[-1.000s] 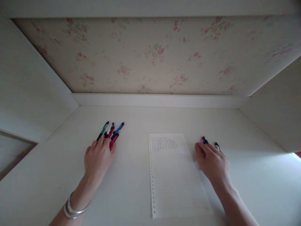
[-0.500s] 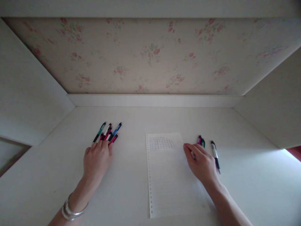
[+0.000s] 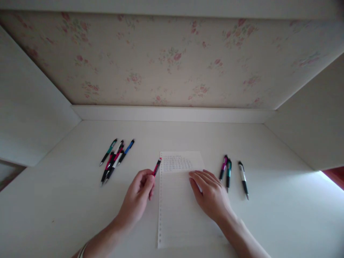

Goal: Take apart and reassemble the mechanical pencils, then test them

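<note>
My left hand (image 3: pixel 138 195) is closed around a red and black pen (image 3: pixel 157 167), whose tip end points up and away beside the left edge of a loose-leaf sheet (image 3: pixel 180 211). The sheet lies on the white desk (image 3: pixel 53 200) and carries faint writing near its top. My right hand (image 3: pixel 211 193) rests flat on the sheet's right part with fingers stretched out, holding nothing. A bunch of several pens (image 3: pixel 114 159) lies to the left of my left hand. Three pens lie right of the sheet: a magenta one (image 3: pixel 223 167), a teal one (image 3: pixel 228 173) and a white and black one (image 3: pixel 243 174).
The desk sits in a white alcove with side panels at left (image 3: pixel 29 118) and right (image 3: pixel 311 118). A flowered back wall (image 3: pixel 172 61) rises behind a low white ledge (image 3: pixel 172 114). Bright light falls on the desk's right edge.
My left hand has left the pen bunch with one red pen and moved right to the sheet's edge. My right hand has slid left from the three pens onto the sheet.
</note>
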Demonstrator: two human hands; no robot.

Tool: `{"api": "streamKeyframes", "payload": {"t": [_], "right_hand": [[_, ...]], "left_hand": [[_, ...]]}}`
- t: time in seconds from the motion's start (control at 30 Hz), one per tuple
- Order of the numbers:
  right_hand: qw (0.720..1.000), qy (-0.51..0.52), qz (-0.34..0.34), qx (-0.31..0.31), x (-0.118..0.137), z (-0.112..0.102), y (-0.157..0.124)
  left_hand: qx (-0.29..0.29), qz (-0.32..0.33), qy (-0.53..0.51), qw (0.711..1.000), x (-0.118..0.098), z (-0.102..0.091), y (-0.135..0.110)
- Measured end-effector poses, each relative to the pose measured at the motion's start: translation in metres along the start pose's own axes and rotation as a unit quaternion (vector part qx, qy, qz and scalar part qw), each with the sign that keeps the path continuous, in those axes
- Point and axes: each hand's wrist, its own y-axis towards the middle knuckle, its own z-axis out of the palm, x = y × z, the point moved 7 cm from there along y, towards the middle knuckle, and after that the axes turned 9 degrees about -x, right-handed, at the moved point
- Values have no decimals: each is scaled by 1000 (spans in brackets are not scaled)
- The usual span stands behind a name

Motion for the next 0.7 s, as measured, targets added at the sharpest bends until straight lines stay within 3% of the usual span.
{"api": "streamKeyframes", "payload": {"t": [0.1, 0.23, 0.4, 0.7], "right_hand": [[992, 82, 96, -17, 6, -2, 0], [954, 202, 216, 48, 26, 11, -7], [931, 261, 212, 144, 48, 30, -12], [907, 287, 259, 165, 34, 39, -18]], "left_hand": [[64, -92, -107, 988, 10, 26, -16], [121, -162, -197, 959, 21, 44, -24], [193, -159, -175, 952, 23, 51, -24], [202, -223, -249, 920, 29, 46, -25]]}}
